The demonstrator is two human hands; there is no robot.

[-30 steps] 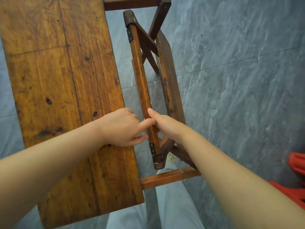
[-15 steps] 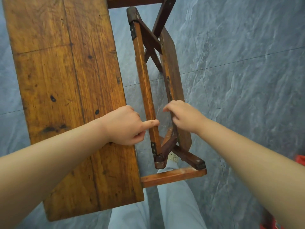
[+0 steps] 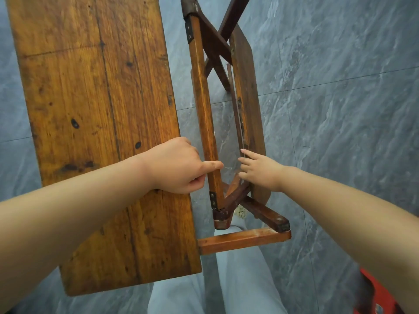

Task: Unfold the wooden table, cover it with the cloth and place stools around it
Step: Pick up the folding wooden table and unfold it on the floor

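1. Head view looks straight down on your two bare forearms reaching over a partly folded wooden table (image 3: 99, 123) that stands on a grey stone-look tile floor (image 3: 340, 109).
2. One broad leaf of the table lies flat on your left side, filling most of the left half of the picture, its near corner above your light trouser leg (image 3: 238, 279).
3. Just right of that leaf runs a narrow wooden rail (image 3: 204, 105), lengthwise away from you, with dark metal brackets at both ends.
4. Your left hand (image 3: 174, 165) rests at the leaf's right edge. Its fingers are curled into a loose fist, and the thumb (image 3: 213, 165) stretches out across the near part of the rail, touching it.
5. You cannot tell from here whether the curled fingers clasp the leaf's edge or only lie against it.
6. Right of the rail, across a gap showing bare floor, a second leaf (image 3: 247, 105) hangs on edge, tilted, so you see it as a thin slab.
7. Your right hand (image 3: 260, 171) is at the near end of that hanging leaf, fingers bent, with the fingertips (image 3: 246, 152) touching its inner edge. It is not clear whether they grip it.
8. Dark crossed legs (image 3: 215, 44) show between rail and hanging leaf, and a lighter crossbar (image 3: 244, 241) juts out near your knees.
9. Something red plastic (image 3: 381, 295) sits at the lower right corner, under your right forearm.
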